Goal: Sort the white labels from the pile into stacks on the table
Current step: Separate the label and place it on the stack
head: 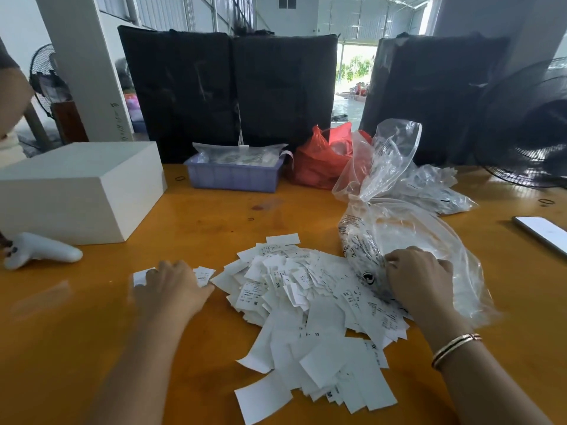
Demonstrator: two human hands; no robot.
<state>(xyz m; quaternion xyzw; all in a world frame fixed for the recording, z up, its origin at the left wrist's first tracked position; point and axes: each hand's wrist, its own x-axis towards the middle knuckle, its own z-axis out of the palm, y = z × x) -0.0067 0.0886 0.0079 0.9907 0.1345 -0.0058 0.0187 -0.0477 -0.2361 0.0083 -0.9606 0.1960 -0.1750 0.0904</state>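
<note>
A loose pile of white labels with printed size letters spreads over the middle of the orange table. My left hand lies palm down just left of the pile, over a few separate labels, fingers bent; its grip is blurred. My right hand presses on the pile's right edge, fingers curled into the clear plastic bag that lies there, its mouth standing up behind.
A white box and a white controller sit at the left. Behind stand a purple tray, a red bag, more clear bags and black bundles. A phone and fan are at right.
</note>
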